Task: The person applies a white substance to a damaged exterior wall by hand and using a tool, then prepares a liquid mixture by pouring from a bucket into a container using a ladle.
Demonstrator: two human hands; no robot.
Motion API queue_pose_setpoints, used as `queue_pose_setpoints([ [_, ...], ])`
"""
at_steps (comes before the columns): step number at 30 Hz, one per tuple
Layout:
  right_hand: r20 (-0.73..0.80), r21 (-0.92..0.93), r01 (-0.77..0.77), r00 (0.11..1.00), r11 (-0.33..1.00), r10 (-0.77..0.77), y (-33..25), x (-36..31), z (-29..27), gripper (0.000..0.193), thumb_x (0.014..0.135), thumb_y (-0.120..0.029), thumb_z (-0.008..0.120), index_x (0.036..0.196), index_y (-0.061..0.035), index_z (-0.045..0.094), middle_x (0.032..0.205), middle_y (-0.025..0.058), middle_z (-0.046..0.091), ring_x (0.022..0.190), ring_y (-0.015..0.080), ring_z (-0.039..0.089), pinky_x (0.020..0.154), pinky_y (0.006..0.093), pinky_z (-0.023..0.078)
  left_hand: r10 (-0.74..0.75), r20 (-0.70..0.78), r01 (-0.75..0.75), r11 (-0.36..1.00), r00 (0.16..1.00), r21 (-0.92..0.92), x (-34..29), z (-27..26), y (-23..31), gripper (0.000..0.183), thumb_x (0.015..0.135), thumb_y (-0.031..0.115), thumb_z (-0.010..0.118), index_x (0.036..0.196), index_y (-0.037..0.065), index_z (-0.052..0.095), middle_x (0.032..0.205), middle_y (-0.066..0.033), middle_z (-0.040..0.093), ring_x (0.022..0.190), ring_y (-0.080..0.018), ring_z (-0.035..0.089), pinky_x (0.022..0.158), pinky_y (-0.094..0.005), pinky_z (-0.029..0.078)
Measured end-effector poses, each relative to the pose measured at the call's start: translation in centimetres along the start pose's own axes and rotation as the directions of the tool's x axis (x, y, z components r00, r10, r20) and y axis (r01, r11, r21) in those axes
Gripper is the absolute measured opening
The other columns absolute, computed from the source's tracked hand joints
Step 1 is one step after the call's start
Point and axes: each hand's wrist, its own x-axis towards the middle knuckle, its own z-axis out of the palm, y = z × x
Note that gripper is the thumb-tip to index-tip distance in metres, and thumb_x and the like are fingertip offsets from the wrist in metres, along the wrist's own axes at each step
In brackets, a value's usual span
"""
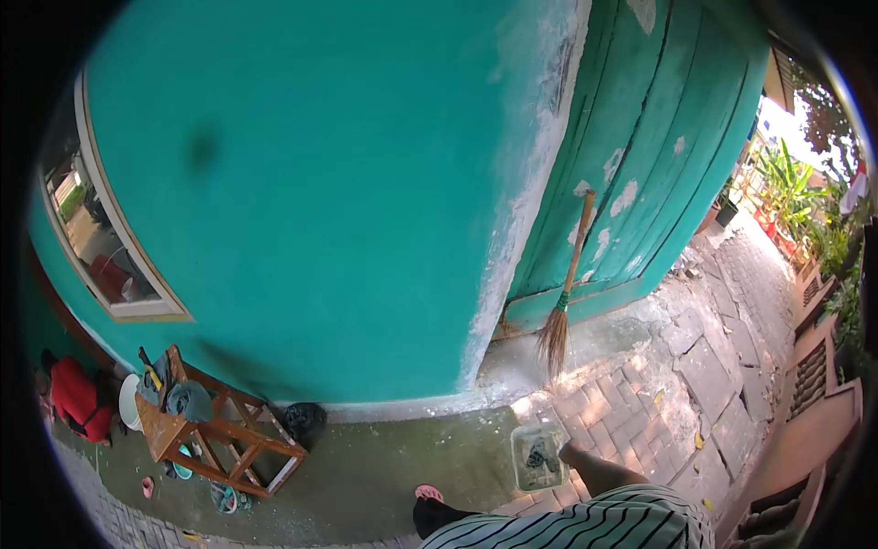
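My right hand (571, 454) grips the right rim of a clear plastic tub (519, 478), its fingers closed there and partly hidden. Inside the tub lies a crumpled grey-and-dark cloth-like thing (542, 455); its exact kind is too small to make out. The bare right forearm comes out of a striped sleeve at the bottom. My left hand does not show. One of my feet, in a pink sandal (428, 494), stands on the concrete left of the tub.
A teal wall (338, 201) rises ahead. A stick broom (569, 284) leans on the peeling green door (640, 156). To the left are a wooden stool-like stand (174, 430), a black bag (305, 422), a white bucket (130, 403) and a crouching person in red (78, 398). Uneven pavers (613, 403) lie right.
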Motion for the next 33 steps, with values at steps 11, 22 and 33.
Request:
queue_pose_setpoints([
  [11,-0.09,0.453,-0.183,0.964,0.872,0.249,-15.3,-5.4,-14.9,0.024,0.078,-0.022,0.058,0.085,-0.0028,0.069,0.086,0.0157,0.069,0.076,0.0261,0.068,0.068,0.0374,0.053,0.08,0.249,-0.116,0.984,0.965,0.133,9.5,3.3,14.2,0.04,0.077,0.02,0.065,0.099,-0.011,0.052,0.088,-0.0214,0.063,0.066,-0.0294,0.065,0.054,-0.0376,0.055],
  [22,-0.273,0.601,-0.036,0.93,0.799,0.248,-25.6,-12.4,-14.5,0.023,0.075,-0.024,0.058,0.081,-0.004,0.069,0.078,0.0194,0.067,0.072,0.0318,0.066,0.062,0.0418,0.052,0.097,0.415,-0.202,0.955,0.905,0.218,18.3,-1.0,15.7,0.043,0.076,0.022,0.065,0.101,-0.01,0.052,0.088,-0.0213,0.064,0.069,-0.0293,0.066,0.054,-0.037,0.055],
  [33,-0.124,0.726,-0.221,0.89,0.651,0.44,-30.7,-23.9,4.7,0.037,0.08,-0.033,0.064,0.069,0.0022,0.066,0.061,0.0121,0.065,0.05,0.0195,0.064,0.047,0.033,0.05,-0.014,0.441,-0.156,0.925,0.897,0.346,25.7,-14.9,8.8,0.047,0.076,0.025,0.066,0.104,-0.01,0.052,0.088,-0.0211,0.064,0.071,-0.0292,0.067,0.055,-0.0365,0.055],
])
